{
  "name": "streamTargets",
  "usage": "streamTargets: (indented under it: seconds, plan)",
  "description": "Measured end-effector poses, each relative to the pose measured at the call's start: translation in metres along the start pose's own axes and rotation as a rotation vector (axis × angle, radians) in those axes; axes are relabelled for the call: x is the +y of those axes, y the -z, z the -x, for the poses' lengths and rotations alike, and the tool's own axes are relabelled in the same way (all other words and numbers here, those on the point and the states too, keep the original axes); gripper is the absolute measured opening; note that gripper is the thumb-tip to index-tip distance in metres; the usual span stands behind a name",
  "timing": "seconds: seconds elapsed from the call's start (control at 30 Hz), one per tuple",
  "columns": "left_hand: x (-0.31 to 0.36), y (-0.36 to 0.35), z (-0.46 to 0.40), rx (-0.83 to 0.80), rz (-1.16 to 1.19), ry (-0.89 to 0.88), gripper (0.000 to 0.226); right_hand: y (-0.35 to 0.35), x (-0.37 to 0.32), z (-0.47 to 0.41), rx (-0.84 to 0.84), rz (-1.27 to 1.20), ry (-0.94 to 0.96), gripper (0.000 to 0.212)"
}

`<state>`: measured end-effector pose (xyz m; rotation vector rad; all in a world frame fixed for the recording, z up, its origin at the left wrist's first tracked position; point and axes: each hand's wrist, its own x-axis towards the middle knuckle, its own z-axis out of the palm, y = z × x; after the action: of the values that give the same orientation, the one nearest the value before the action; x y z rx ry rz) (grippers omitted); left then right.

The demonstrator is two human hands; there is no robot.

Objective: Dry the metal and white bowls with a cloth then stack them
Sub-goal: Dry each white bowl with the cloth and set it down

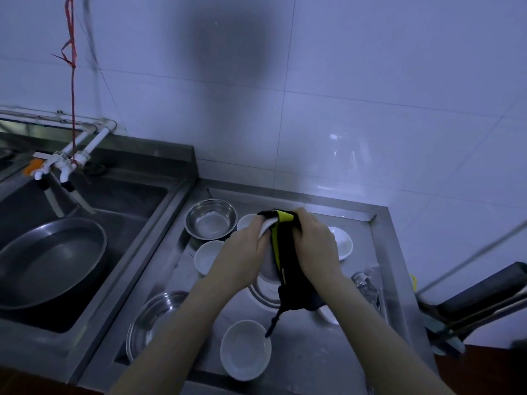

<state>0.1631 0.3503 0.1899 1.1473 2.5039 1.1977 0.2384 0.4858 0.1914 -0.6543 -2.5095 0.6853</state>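
Right, nearest to us, below both hands, a white bowl sits upright on the steel desk, and a cord off the cloth dangles just above its rim. Out to the left of the left hand, a metal bowl lies tilted at the desk's near-left edge. Now the action: the left hand has its fingers curled round a held metal bowl, gripping it from the left side, while the right hand has its fingers wrapped over the black and yellow cloth, pressing it against that bowl. A bit of white shows between the left fingers and the cloth; whether that's fabric or crockery, can't tell. Under the held bowl another metal bowl rests on the desk, partly hidden by the hanging cloth. Left of the left fingers, a small white bowl stands upright. Right of the right fingers, a white bowl at the right peeks out behind the wrist. Beyond the left fingers, a far metal bowl sits near the back rim. Far left, a big pan lies in the sink under the taps
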Motion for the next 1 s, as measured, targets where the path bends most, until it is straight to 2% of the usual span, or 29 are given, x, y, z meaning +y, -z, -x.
streamTargets:
  seconds: [0.07, 0.17, 0.27, 0.33, 0.4, 0.47, 0.53, 0.63, 0.73, 0.8, 0.9, 0.97, 1.0]
  plan:
    - [0.002, -0.005, 0.004, 0.145, 0.072, 0.03, 0.026, -0.004, -0.001, 0.006, 0.063, -0.122, -0.104, 0.02]
    - [0.007, -0.016, 0.011, 0.32, 0.138, 0.094, 0.022, -0.017, -0.002, 0.024, 0.075, -0.387, -0.457, 0.012]
    - [0.007, -0.022, 0.015, 0.34, 0.158, 0.129, 0.023, -0.03, -0.002, 0.041, 0.038, -0.453, -0.608, 0.014]
    - [0.004, -0.021, 0.016, 0.276, 0.137, 0.136, 0.024, -0.027, -0.002, 0.041, 0.072, -0.44, -0.54, 0.016]
    - [-0.001, -0.017, 0.015, 0.193, 0.066, 0.092, 0.027, -0.017, 0.0, 0.038, 0.073, -0.364, -0.32, 0.036]
    - [-0.005, -0.01, 0.011, 0.095, 0.039, 0.05, 0.035, -0.007, 0.002, 0.033, -0.017, -0.132, -0.02, 0.055]
    - [-0.006, -0.005, 0.006, 0.036, 0.023, 0.022, 0.036, -0.003, 0.004, 0.027, -0.102, -0.008, 0.107, 0.058]
    - [-0.002, -0.004, 0.006, 0.127, 0.034, 0.041, 0.029, -0.007, 0.007, 0.021, -0.074, -0.085, -0.004, 0.042]
    - [0.007, -0.009, 0.013, 0.299, 0.132, 0.112, 0.023, -0.016, 0.003, 0.028, -0.052, -0.252, -0.328, 0.015]
    - [0.007, -0.009, 0.015, 0.341, 0.14, 0.105, 0.023, -0.026, 0.003, 0.037, -0.063, -0.303, -0.44, 0.012]
    - [0.003, -0.004, 0.012, 0.22, 0.066, 0.037, 0.029, -0.021, 0.002, 0.037, -0.055, -0.346, -0.368, 0.02]
    - [0.0, 0.003, 0.009, 0.119, 0.013, 0.017, 0.041, -0.01, -0.001, 0.028, -0.086, -0.327, -0.179, 0.041]
    - [0.0, 0.005, 0.007, 0.092, -0.003, 0.028, 0.038, -0.006, -0.002, 0.023, -0.11, -0.286, -0.073, 0.047]
